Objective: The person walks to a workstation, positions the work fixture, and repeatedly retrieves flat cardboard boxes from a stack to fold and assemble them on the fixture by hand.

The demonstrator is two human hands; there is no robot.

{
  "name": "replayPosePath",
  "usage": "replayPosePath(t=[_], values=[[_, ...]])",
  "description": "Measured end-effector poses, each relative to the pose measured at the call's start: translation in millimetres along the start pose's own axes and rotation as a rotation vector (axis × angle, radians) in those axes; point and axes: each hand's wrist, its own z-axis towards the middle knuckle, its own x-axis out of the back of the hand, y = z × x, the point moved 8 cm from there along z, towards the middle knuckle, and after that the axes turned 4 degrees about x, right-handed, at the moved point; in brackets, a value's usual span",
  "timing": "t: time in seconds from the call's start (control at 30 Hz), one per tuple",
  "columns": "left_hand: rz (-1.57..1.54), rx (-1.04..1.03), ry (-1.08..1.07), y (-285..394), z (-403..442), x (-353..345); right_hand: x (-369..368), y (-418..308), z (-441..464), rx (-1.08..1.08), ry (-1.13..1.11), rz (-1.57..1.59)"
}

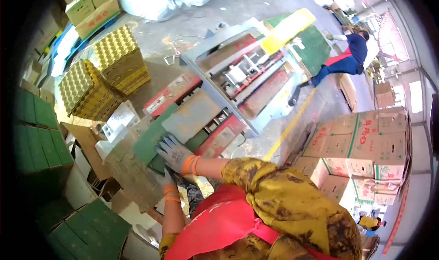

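Note:
My right hand [177,156], in a pale glove with an orange cuff, lies palm down with its fingers spread. It rests on a green box-like surface [153,143] at the near end of a machine [238,82]. A worn grey-brown panel [192,115] lies across the green surface, just beyond the fingertips. My left hand [166,177], also gloved, is close beside the right wrist at the edge of the green surface. It shows edge-on and partly hidden, so its grip cannot be made out. Red side rails [219,135] flank the panel.
Stacks of yellow egg trays [116,54] stand on the floor at left. Green boxes [87,230] are piled at the lower left. Printed brown cartons [350,145] are stacked at right. Another person [352,54] stands by the machine's far end. A brown board [132,173] lies beside my hands.

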Motion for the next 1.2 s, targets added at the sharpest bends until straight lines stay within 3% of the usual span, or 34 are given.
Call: replayPosePath(t=[0.1,0.13,0.2,0.3,0.37,0.47,0.53,0.6,0.63,0.67,0.73,0.87,0.9,1.0,1.03,1.1,1.13,1.17,1.2], values=[[-0.314,0.144,-0.392,12.6,7.7,-13.5,57.9,-28.7,13.9,0.115,0.089,0.205],[-0.35,0.108,-0.415,21.9,9.1,2.0,70.0,-39.0,29.6,0.151,0.167,0.195],[-0.337,-0.007,-0.284,46.3,1.2,57.6,113.8,-72.1,60.6,0.275,0.333,0.234],[-0.409,-0.115,-0.012,77.2,-23.2,167.0,247.5,-153.9,90.7,0.419,0.447,0.692],[-0.509,-0.177,0.135,94.5,-45.7,233.3,325.1,-236.6,99.9,0.635,0.394,0.965],[-0.54,-0.242,0.344,101.4,-67.5,312.1,413.3,-356.2,79.6,0.987,0.404,1.11],[-0.645,-0.184,0.382,125.3,-93.7,352.8,442.4,-436.3,59.4,1.096,0.39,1.103],[-0.891,-0.25,0.431,132.6,-93.0,367.0,461.3,-486.5,52.7,1.142,0.471,0.897],[-1.019,-0.28,0.445,132.0,-97.3,366.1,462.1,-499.9,49.6,1.122,0.385,0.818],[-1.395,-0.21,0.341,104.0,-76.6,350.2,462.1,-507.3,50.1,1.092,0.3,0.742],[-0.854,-0.288,0.55,104.9,-82.9,364.5,465.9,-494.8,52.0,1.045,0.218,0.688],[-0.552,-0.376,0.548,123.1,-91.5,368.7,481.9,-344.7,47.4,0.877,0.335,0.994],[-0.216,-0.465,0.652,122.3,-93.2,369.6,472.1,-304.3,45.6,0.861,0.395,0.876],[-0.621,-0.432,0.365,119.9,-89.9,353.5,389.5,-192.5,23.5,0.817,0.586,-0.076],[-0.722,-0.399,0.293,115.9,-86.2,339.4,364.5,-157.0,20.3,0.703,0.533,0.096],[-0.893,-0.244,0.169,98.2,-69.7,317.8,289.1,-94.5,18.3,0.238,0.355,0.936],[-0.951,-0.114,0.109,84.6,-63.2,303.9,247.8,-76.0,12.5,0.097,0.346,1.081],[-0.973,-0.036,0.066,72.4,-55.6,286.2,210.1,-63.8,6.4,0.021,0.262,0.982],[-0.921,-0.041,0.063,62.0,-48.8,269.9,169.1,-49.2,8.1,0.032,0.207,1.047]])
